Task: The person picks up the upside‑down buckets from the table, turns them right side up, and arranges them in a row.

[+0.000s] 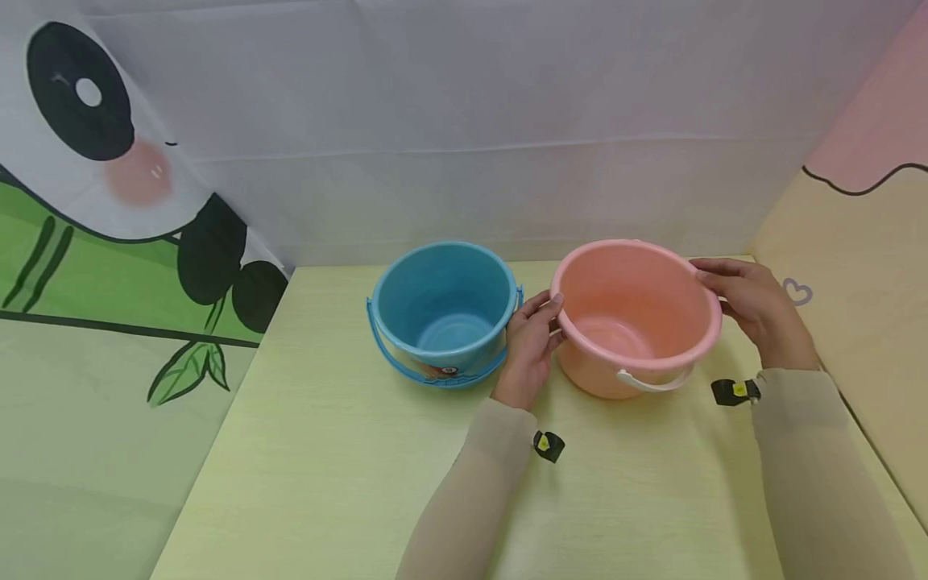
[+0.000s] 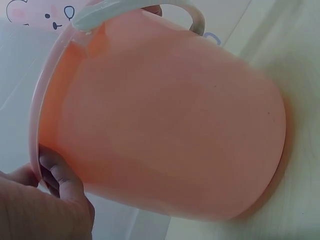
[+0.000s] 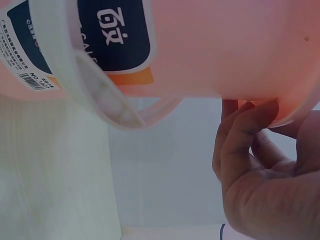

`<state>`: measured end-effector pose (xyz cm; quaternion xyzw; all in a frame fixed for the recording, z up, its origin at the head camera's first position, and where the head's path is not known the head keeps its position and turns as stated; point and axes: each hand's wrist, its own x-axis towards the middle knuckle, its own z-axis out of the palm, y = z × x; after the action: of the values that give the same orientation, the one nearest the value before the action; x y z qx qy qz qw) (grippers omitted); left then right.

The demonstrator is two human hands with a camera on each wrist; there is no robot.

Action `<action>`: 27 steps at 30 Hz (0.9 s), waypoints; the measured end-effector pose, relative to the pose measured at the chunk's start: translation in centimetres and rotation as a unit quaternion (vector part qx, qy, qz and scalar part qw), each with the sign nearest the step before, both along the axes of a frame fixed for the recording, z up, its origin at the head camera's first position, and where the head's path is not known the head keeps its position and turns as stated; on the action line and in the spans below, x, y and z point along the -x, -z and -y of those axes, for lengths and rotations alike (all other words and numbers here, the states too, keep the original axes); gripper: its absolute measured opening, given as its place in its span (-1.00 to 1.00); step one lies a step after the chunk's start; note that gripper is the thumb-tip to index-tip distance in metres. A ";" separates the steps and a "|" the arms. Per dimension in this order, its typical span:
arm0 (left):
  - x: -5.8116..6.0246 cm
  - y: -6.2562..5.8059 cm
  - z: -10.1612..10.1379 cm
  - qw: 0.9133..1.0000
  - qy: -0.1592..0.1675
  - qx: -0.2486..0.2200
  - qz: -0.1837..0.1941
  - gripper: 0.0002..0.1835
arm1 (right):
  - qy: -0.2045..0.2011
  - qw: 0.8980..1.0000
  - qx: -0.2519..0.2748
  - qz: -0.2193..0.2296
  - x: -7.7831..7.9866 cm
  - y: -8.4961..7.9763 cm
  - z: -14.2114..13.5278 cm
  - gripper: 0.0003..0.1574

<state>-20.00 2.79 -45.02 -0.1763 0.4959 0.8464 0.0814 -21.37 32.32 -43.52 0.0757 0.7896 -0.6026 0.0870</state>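
A pink bucket (image 1: 616,338) stands at the right of the table, its inside bare to view. My left hand (image 1: 531,342) grips its rim on the left, thumb over the edge and fingers curled beneath, as the left wrist view shows on the bucket wall (image 2: 165,115). On the opposite side my right hand (image 1: 754,306) holds the rim, fingers bent under it in the right wrist view. The white handle (image 1: 656,384) hangs down at the bucket's front. A dark label (image 3: 117,32) is stuck on its side. Left of it stands a blue bucket (image 1: 445,302), close to my left hand.
The blue handle (image 1: 428,379) hangs at the front of the blue bucket. Pale wood-look table (image 1: 326,483) lies under both buckets. A white cloth wall (image 1: 464,121) rises behind, with printed cartoon panels at left and right.
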 end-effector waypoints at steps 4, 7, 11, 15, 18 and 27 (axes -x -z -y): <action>0.1 -0.1 0.1 1.000 0.003 0.002 -0.001 -0.67 | 0.006 1.000 0.003 0.001 0.3 0.1 0.1 -0.32; 0.1 -0.1 0.3 1.000 0.009 0.002 -0.002 -0.66 | 0.008 1.000 0.002 0.003 0.5 0.2 0.2 -0.31; 0.2 0.3 0.5 1.000 0.029 -0.001 -0.007 -0.64 | 0.007 1.000 -0.001 0.007 0.6 0.4 0.3 -0.25; 0.4 0.9 0.8 0.998 0.059 -0.007 -0.020 -0.61 | 0.019 1.000 0.015 0.002 0.5 0.7 0.2 -0.26; 0.5 1.4 0.9 0.996 0.080 -0.008 -0.032 -0.58 | 0.037 0.998 0.045 -0.011 0.2 1.2 0.1 -0.40; -1.1 2.9 2.0 0.986 0.156 0.022 -0.056 -0.61 | 0.079 0.980 0.169 -0.065 -2.3 3.6 -1.3 -0.76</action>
<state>-18.93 0.84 -47.88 -0.0511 0.5395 0.8207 0.1810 -19.09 33.58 -47.07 0.0832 0.6716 -0.7362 -0.0007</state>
